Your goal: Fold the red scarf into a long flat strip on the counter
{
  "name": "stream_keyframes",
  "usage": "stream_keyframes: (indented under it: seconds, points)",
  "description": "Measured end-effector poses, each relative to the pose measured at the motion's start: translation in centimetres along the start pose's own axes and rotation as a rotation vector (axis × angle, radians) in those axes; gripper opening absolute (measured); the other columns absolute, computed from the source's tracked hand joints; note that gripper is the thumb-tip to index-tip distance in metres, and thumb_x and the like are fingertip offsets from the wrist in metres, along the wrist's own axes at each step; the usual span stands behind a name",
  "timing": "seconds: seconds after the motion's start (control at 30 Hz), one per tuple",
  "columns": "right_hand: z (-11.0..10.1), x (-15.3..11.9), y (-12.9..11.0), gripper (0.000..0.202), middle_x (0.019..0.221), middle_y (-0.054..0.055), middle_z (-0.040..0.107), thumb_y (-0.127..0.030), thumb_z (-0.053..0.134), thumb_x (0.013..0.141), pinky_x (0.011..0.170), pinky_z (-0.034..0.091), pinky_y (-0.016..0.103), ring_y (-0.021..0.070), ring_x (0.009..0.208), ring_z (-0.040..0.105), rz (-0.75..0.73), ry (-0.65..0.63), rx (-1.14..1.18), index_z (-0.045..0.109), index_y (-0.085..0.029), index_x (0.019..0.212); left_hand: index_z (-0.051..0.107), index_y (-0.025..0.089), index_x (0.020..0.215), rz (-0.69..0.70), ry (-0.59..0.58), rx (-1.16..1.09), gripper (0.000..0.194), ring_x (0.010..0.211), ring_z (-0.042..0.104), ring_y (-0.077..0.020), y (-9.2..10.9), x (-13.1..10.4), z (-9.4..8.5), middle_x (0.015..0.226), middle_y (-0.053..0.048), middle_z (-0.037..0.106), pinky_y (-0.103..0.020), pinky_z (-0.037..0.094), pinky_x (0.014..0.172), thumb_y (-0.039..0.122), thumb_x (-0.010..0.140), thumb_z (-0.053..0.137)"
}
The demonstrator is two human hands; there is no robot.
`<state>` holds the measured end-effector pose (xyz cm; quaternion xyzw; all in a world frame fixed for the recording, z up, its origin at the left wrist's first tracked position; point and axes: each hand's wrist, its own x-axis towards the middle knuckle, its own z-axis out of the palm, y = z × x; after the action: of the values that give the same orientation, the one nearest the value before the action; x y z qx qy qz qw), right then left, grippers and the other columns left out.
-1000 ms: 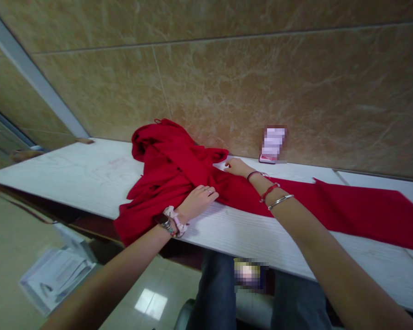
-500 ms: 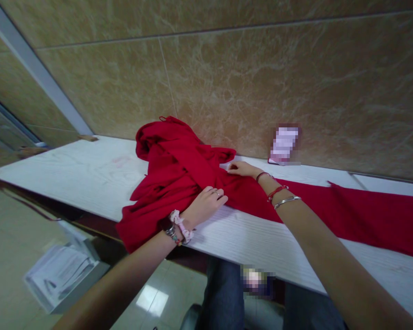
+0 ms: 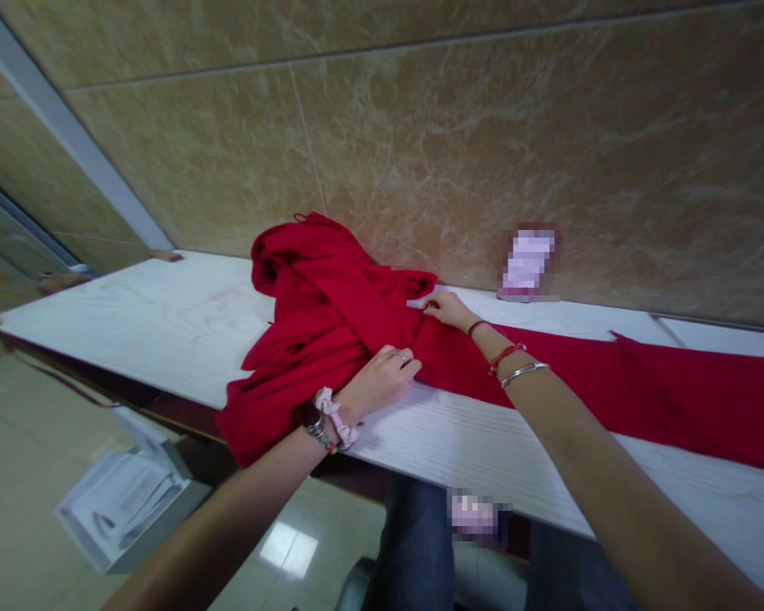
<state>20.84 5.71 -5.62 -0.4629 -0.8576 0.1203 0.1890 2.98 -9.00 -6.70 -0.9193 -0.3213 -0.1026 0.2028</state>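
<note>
Red cloth (image 3: 675,390) lies along the white table, flat on the right and heaped in folds on the left. My left hand (image 3: 382,378), with a ring and a pink scrunchie at the wrist, is closed on the cloth's near edge, beside the heap. At the far edge of the same strip, my right hand (image 3: 446,310) pinches the cloth between thumb and finger. Bracelets circle my right wrist and forearm. Part of the cloth passes beneath my right forearm.
A phone (image 3: 528,263), blurred out, leans on the marbled tile wall (image 3: 420,153) behind the white table (image 3: 133,314). Below the table at left is a box of papers (image 3: 120,501). My legs are under the near edge.
My right hand has shifted very slightly up at the cloth's far edge. The strip on the right lies a little further up and left. My left hand stays in place.
</note>
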Motion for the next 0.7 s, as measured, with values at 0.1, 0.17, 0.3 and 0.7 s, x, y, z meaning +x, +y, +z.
stream_keyframes:
  seconds: [0.1,0.17,0.3,0.7]
  points:
    - [0.24,0.06,-0.22,0.022,0.098,0.009,0.071,-0.014,0.051,0.085,0.085,0.044,0.029,0.0186,0.093,0.063,-0.004,0.025,0.001,0.070,-0.015,0.094,0.055,0.014,0.090,-0.002,0.008,-0.013,0.007,0.085,0.055,-0.0191,0.09,0.10,-0.04,0.087,-0.007,0.058,-0.035,0.042,0.080,0.013,0.087,0.048]
    - [0.27,0.05,-0.32,0.021,0.098,0.010,0.071,-0.017,0.050,0.087,0.084,0.043,0.029,0.0180,0.092,0.062,-0.013,0.025,0.010,0.070,-0.014,0.094,0.055,0.015,0.089,-0.009,0.004,-0.012,0.007,0.084,0.056,-0.0191,0.17,0.20,-0.17,0.085,-0.006,0.058,-0.036,0.043,0.079,0.013,0.087,0.048]
    - [-0.04,-0.14,-0.09,0.017,0.089,0.005,0.070,-0.023,0.063,0.079,0.072,0.044,0.023,0.0141,0.079,0.061,-0.047,-0.017,0.043,0.069,-0.014,0.092,0.055,0.015,0.089,-0.029,0.018,-0.016,0.007,0.093,0.056,-0.0196,0.30,0.34,-0.39,0.089,-0.006,0.058,-0.036,0.044,0.087,0.012,0.086,0.050]
    - [0.16,0.03,0.62,0.014,0.080,0.002,0.070,-0.009,0.058,0.077,0.075,0.044,0.025,0.0144,0.078,0.062,-0.033,0.094,0.050,0.070,-0.016,0.080,0.057,0.015,0.103,-0.051,-0.101,-0.189,0.019,0.113,0.056,-0.0197,0.33,0.18,-0.20,0.115,-0.007,0.064,-0.035,0.044,0.098,0.011,0.085,0.050]
